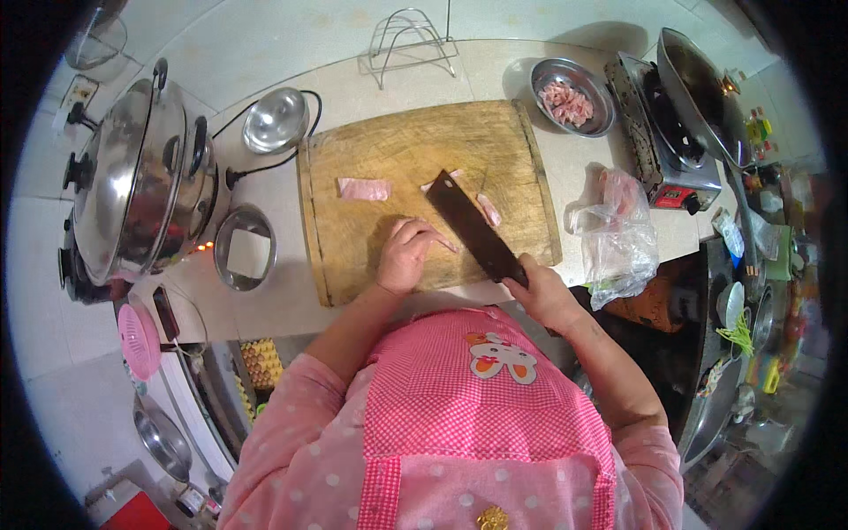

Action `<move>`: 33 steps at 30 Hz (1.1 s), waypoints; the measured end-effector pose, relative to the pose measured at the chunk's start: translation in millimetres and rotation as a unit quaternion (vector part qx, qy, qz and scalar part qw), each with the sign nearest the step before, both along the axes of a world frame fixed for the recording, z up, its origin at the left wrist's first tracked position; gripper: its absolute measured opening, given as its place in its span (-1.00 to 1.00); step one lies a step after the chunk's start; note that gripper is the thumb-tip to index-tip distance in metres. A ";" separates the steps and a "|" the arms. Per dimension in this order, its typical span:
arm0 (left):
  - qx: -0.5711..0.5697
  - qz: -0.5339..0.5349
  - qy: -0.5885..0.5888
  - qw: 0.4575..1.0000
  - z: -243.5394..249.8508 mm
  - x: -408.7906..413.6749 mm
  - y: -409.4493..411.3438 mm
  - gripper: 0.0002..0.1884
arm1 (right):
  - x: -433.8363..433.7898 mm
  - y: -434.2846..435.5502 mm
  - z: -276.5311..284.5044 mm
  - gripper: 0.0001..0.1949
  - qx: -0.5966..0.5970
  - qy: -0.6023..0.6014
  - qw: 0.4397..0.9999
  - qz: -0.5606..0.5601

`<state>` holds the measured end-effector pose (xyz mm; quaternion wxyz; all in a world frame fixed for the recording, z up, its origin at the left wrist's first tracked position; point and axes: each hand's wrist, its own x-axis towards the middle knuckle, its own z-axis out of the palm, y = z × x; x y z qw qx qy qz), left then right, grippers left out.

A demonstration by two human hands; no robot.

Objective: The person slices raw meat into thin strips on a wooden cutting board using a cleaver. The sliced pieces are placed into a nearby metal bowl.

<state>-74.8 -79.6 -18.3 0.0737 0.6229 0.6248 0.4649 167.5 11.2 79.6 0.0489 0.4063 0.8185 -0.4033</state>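
Observation:
A wooden cutting board (424,146) lies on the counter before me. My right hand (544,291) is closed around the handle of a dark-bladed cleaver (474,228), whose blade slants up and left over the board. My left hand (405,255) rests near the board's front edge, left of the blade, with a finger at a thin piece of meat; whether it grips the piece is unclear. A flat slab of raw meat (364,189) lies on the left half. One strip (489,210) lies right of the blade, and another piece is partly hidden behind the tip.
A metal bowl of cut meat (573,98) stands at the back right, beside a gas stove (669,139) with a wok. Plastic bags (619,232) lie right of the board. Large steel pots (142,179) and metal bowls (275,122) stand left; a wire rack (411,46) stands behind.

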 end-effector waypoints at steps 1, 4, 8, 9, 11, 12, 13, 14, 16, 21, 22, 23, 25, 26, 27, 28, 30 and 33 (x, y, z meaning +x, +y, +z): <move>-0.012 0.003 0.011 1.000 1.9 1.0 -0.2 -0.83 | 4.1 -1.2 4.1 -0.68 0.010 -0.009 1.000 0.003; -0.028 0.003 0.025 0.999 3.1 -0.3 1.4 -0.85 | 10.3 -0.4 18.8 -0.67 0.035 0.003 0.999 0.031; -0.028 0.017 0.052 0.998 -0.2 -0.4 -1.3 -0.86 | 7.6 -3.3 35.5 -0.64 0.046 -0.046 0.993 0.094; -0.021 0.020 0.048 0.998 -3.0 -0.6 -0.9 -0.86 | 10.3 -2.1 33.0 -0.63 0.049 -0.034 0.992 0.109; -0.018 0.015 0.046 0.999 -7.8 -1.4 -2.1 -0.87 | 11.7 -0.9 34.9 -0.62 0.039 -0.041 0.991 0.124; -0.022 0.007 0.048 0.999 -3.5 -2.0 -1.8 -0.87 | 10.6 0.7 39.7 -0.62 0.026 -0.059 0.990 0.125; -0.027 -0.001 0.050 0.998 -1.6 -2.4 -1.9 -0.87 | 9.1 2.0 42.0 -0.62 0.012 -0.078 0.989 0.126; -0.028 0.007 0.053 0.998 -2.8 -2.4 -2.4 -0.87 | 6.7 1.8 40.6 -0.64 0.013 -0.074 0.990 0.122; -0.031 0.022 0.058 0.998 -5.5 -0.3 -4.2 -0.87 | 0.5 -2.7 35.7 -0.69 0.014 -0.068 0.991 0.113; -0.030 0.027 0.049 0.998 -9.6 1.0 1.4 -0.87 | -41.6 4.3 -10.5 -0.66 0.082 0.031 0.990 0.114; -0.026 0.029 0.044 0.998 -10.4 0.7 1.1 -0.87 | -45.2 6.0 -12.3 -0.65 0.090 0.038 0.990 0.105; -0.021 0.024 0.044 0.999 -10.8 0.1 -0.5 -0.87 | -42.1 7.8 -8.8 -0.66 0.042 0.030 0.996 0.068; -0.007 0.024 0.039 0.999 -5.9 -0.4 -1.1 -0.88 | -31.1 16.1 2.9 -0.68 -0.040 0.012 0.999 0.011; -0.008 0.023 0.043 0.999 -3.4 -0.1 0.5 -0.88 | -21.9 17.7 6.1 -0.68 -0.074 0.005 0.997 -0.019; -0.013 0.021 0.060 0.998 -2.0 0.4 0.3 -0.88 | -10.6 15.9 4.5 -0.68 -0.057 -0.004 0.998 -0.024; -0.018 0.020 0.076 0.997 -0.9 -0.2 1.8 -0.87 | -0.6 14.8 3.1 -0.68 -0.040 -0.013 0.999 -0.029; -0.028 0.019 0.087 0.996 2.9 2.0 1.0 -0.88 | 8.2 11.1 3.1 -0.67 -0.009 -0.016 1.000 -0.024; -0.042 0.005 0.097 0.994 8.6 1.5 9.7 -0.87 | 11.9 6.3 9.7 -0.66 0.027 0.001 1.000 0.011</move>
